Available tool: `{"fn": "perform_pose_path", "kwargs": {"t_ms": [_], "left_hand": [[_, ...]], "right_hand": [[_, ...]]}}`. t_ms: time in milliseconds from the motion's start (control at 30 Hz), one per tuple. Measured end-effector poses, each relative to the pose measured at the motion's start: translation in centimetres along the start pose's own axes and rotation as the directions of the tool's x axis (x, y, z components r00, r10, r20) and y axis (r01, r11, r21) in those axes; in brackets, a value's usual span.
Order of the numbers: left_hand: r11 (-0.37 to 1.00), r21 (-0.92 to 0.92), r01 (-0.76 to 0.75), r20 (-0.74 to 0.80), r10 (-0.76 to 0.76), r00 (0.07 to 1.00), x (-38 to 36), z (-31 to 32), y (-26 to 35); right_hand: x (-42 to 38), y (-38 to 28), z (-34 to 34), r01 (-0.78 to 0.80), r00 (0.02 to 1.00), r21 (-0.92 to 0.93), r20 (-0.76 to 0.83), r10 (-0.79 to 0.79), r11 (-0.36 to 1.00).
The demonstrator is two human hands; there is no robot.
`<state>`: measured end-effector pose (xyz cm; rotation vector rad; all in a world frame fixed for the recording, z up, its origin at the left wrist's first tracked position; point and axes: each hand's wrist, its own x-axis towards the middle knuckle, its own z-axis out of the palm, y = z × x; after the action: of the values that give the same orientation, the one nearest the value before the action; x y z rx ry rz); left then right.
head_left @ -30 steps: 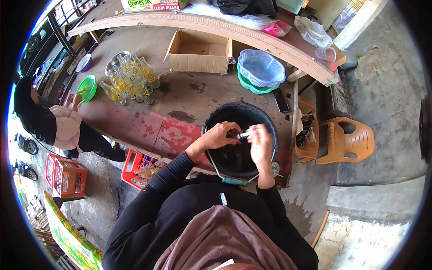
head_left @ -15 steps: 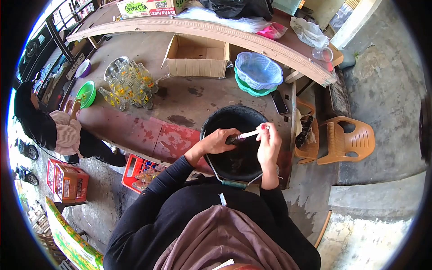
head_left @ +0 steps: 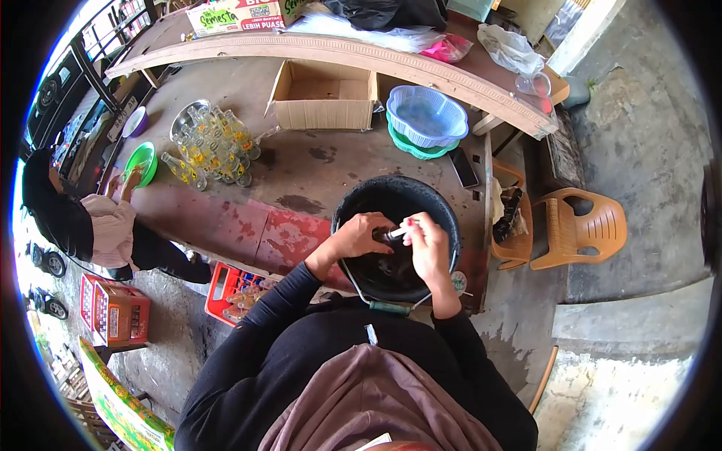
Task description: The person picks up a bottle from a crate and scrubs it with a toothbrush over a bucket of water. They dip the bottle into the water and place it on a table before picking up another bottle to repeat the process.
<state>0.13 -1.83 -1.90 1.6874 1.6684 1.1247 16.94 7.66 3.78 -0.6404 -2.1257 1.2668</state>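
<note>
A black bucket (head_left: 446,207) stands in front of me at the table's near edge, with dark liquid inside. Over its opening, my left hand (head_left: 359,237) is closed around what looks like a glass bottle (head_left: 386,236), mostly hidden by the fingers. My right hand (head_left: 429,255) grips the white handle of a slim bottle brush (head_left: 399,231). The brush's far end meets the bottle's mouth at my left fingers; its bristles are out of sight.
Several glass bottles (head_left: 214,146) stand clustered on the table beside a metal bowl (head_left: 180,120). Farther back are a cardboard box (head_left: 323,113), a blue basket (head_left: 427,116) and a phone (head_left: 464,167). At left, another person (head_left: 105,225) reaches into a green basin (head_left: 150,169). A plastic chair (head_left: 579,225) stands right.
My right hand has moved left and slightly down toward my left hand, so less of the white handle shows between them. My left hand stays nearly in place.
</note>
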Motion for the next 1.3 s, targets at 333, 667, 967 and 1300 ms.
{"fn": "perform_pose_path", "kwargs": {"t_ms": [333, 667, 967, 1300], "left_hand": [[1.0, -0.024, 0.002, 0.073, 0.0, 0.997, 0.2, -0.5, 0.4], [0.999, -0.046, -0.028, 0.011, 0.028, 1.0, 0.2, -0.4, 0.1], [1.0, -0.007, -0.029, 0.0, 0.029, 1.0, -0.1, -0.3, 0.5], [0.982, 0.167, 0.088, -0.138, -0.065, 0.988, 1.7, 0.0, 0.1]], "right_hand": [[-0.1, -0.1, 0.2, 0.099, 0.994, -0.004, -0.035, -0.1, 0.995], [0.0, -0.2, -0.3, 0.113, 0.991, -0.01, -0.074, -0.114, 0.994], [0.3, 0.2, -0.8, 0.16, 0.986, -0.122, 0.058, -0.154, 0.98], [0.8, -2.7, -7.7, 0.25, 0.888, -0.055, -0.384, -0.251, 0.967]]}}
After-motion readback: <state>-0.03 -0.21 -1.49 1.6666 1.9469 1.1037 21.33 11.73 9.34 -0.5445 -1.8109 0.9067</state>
